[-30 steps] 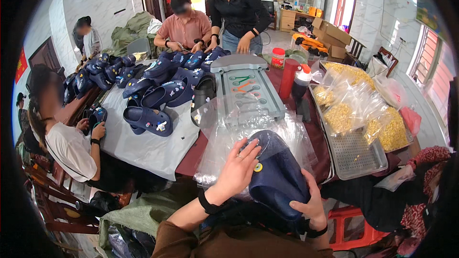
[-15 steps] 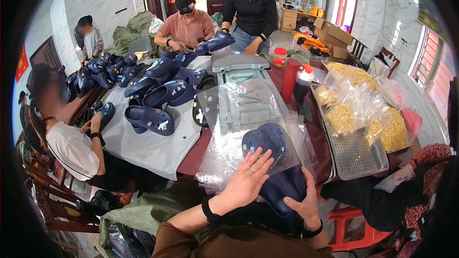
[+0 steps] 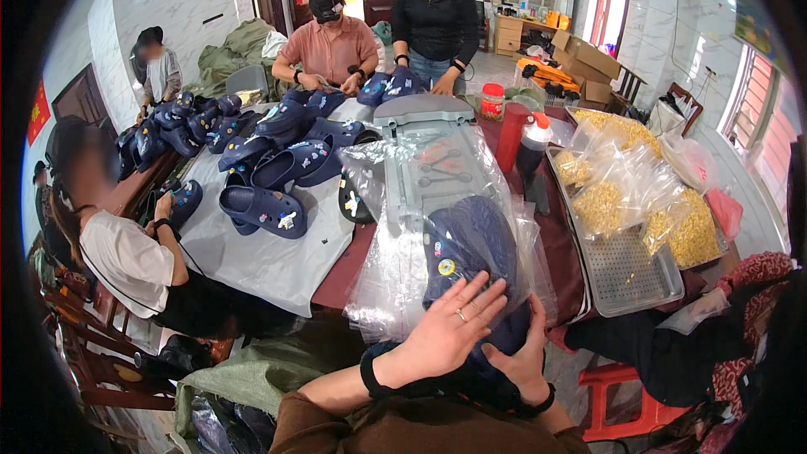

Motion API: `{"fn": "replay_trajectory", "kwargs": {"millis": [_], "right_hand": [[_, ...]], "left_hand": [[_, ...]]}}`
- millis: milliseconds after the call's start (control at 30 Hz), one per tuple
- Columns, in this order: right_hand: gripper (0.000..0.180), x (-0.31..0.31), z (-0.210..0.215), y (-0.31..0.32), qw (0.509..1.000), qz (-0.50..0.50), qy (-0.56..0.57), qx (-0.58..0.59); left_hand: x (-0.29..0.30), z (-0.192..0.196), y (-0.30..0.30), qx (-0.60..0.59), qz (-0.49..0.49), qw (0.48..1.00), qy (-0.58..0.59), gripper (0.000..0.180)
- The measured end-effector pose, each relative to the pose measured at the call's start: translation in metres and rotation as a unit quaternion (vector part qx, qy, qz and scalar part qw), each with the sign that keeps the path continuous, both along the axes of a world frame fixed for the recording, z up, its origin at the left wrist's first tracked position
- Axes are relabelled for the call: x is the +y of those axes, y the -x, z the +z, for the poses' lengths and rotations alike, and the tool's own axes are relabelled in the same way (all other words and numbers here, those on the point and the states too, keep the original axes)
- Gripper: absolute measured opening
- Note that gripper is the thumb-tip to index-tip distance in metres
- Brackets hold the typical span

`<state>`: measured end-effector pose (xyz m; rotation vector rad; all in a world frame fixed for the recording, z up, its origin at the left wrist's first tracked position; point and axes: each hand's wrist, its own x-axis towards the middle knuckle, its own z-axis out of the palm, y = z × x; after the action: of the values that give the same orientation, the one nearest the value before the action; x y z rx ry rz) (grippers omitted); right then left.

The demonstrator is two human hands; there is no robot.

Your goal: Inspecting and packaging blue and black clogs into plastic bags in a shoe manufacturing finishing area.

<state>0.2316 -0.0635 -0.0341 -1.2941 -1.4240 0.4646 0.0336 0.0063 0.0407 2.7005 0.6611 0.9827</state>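
- Left hand [image 3: 450,332], fingers spread flat with a ring showing, presses on a dark blue clog [image 3: 471,244] inside a clear plastic bag [image 3: 387,277] at the table's near edge.
- Right hand [image 3: 521,353] cups the clog's near end from below, fingers curled around it.
- Just right, a perforated metal tray [image 3: 626,273] carries bags of yellow pieces [image 3: 605,202].
- Farther back, a grey plastic board [image 3: 437,160] lies at the table's middle, with two red bottles [image 3: 521,139] beside it.
- Left of the board, more blue clogs [image 3: 265,210] sit on a grey sheet [image 3: 261,256].
- At the far end, two people [image 3: 332,42] handle clogs.
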Motion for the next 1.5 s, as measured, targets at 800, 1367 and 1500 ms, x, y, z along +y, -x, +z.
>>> {"fn": "replay_trajectory", "kwargs": {"millis": [800, 1367, 1500], "right_hand": [[0.115, 0.027, -0.001, 0.036, 0.972, 0.104, 0.043, 0.208], [0.103, 0.049, 0.002, 0.046, 0.981, 0.172, 0.025, -0.086], [0.075, 0.034, 0.016, 0.034, 0.984, 0.123, 0.07, -0.105]], "left_hand": [[0.039, -0.097, 0.046, -0.447, -0.177, 0.535, 0.695, 0.057], [-0.002, -0.081, 0.077, -0.388, 0.124, 0.773, 0.486, 0.097], [-0.023, -0.064, 0.082, -0.13, 0.256, 0.928, 0.238, 0.117]]}}
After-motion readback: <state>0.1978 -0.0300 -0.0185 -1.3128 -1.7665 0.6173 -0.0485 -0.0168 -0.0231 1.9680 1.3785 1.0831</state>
